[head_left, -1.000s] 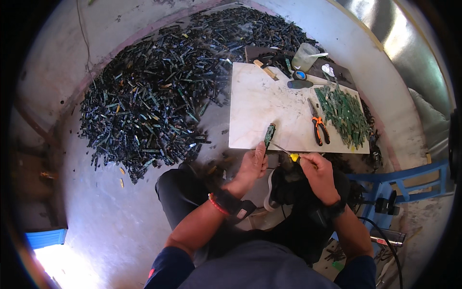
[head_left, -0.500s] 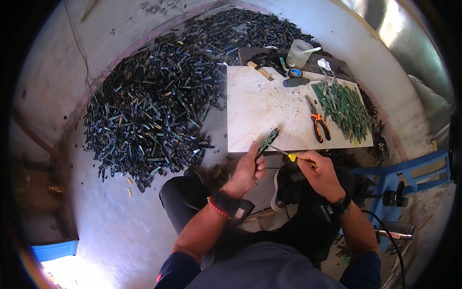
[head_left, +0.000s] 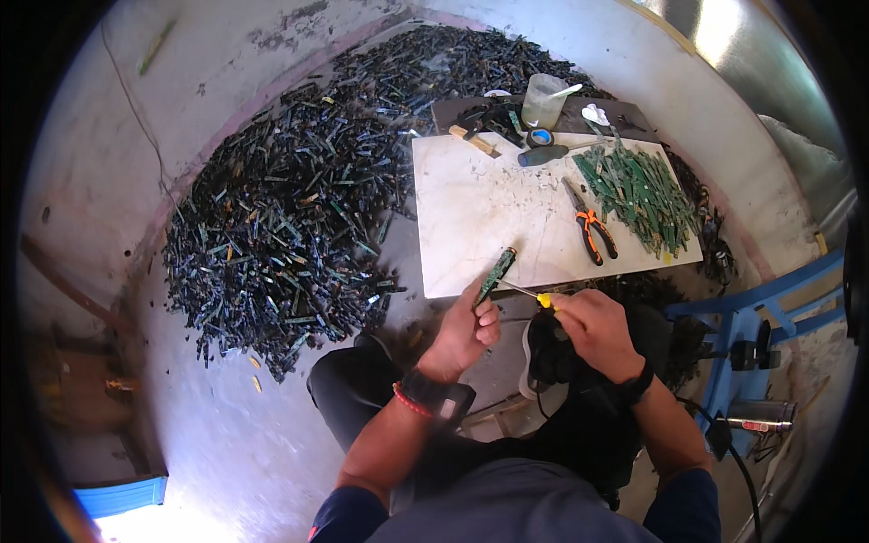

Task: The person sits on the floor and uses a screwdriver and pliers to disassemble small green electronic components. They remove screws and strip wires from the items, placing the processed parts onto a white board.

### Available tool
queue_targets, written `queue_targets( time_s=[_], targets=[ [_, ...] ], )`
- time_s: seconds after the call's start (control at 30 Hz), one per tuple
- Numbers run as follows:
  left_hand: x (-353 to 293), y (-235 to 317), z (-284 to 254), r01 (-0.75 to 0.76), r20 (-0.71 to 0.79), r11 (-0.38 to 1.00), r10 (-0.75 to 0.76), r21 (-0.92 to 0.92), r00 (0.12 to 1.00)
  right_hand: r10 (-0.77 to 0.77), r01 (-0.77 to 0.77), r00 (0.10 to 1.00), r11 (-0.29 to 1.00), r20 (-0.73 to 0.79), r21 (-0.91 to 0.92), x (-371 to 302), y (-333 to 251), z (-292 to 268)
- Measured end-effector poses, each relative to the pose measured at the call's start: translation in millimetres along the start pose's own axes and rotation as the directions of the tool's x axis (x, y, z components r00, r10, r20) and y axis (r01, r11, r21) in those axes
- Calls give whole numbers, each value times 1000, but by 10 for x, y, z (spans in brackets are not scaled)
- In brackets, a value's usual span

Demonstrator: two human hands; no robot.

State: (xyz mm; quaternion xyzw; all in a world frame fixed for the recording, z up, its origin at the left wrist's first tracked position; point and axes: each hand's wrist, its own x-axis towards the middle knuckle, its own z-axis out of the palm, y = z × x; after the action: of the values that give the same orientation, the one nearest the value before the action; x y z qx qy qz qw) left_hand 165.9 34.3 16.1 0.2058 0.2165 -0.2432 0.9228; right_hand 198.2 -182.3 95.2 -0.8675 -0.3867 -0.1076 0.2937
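My left hand [head_left: 468, 333] pinches a narrow green circuit board strip [head_left: 495, 275] with dark edges, holding it tilted above the near edge of the white board. In my right hand [head_left: 597, 333] is a screwdriver [head_left: 543, 300] with a yellow handle. Its thin metal shaft points left, and the tip meets the strip's side near the middle. Long-nose pliers [head_left: 590, 223] with orange and black handles lie on the board, beyond my right hand. To their right is a heap of bare green strips [head_left: 641, 196].
The white board [head_left: 462, 208] carries small scraps. Behind it stand a clear plastic cup [head_left: 543, 101], a tape roll [head_left: 540, 138] and a dark-handled screwdriver [head_left: 543, 156]. A large pile of dark strips [head_left: 281, 217] covers the floor at left. A blue chair [head_left: 738, 344] stands at right.
The whole view has shifted and turned slightly. Both hands keep their hold on the strip and the screwdriver, with the tip still at the strip's side.
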Motion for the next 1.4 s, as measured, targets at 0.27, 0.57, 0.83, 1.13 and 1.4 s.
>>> queue_targets(
  time_s=[0.27,0.57,0.83,1.13,1.4],
  targets=[
    [-11,12,-29,25,19,999,-25,-46,1000,548,-591,782,497,298,636,-70,137,15],
    [-21,19,-34,12,65,992,-4,-126,998,333,-404,915,773,228,489,-2,271,27],
    [-42,58,-92,-13,96,990,26,-138,995,556,-636,752,467,355,615,-27,425,-168],
    [-95,55,-46,-37,50,998,39,-45,998,389,-361,921,842,13,401,5,225,41],
    [-113,70,-36,-51,31,998,52,-27,998,407,-363,913,842,-29,399,-15,176,22]
  ],
)
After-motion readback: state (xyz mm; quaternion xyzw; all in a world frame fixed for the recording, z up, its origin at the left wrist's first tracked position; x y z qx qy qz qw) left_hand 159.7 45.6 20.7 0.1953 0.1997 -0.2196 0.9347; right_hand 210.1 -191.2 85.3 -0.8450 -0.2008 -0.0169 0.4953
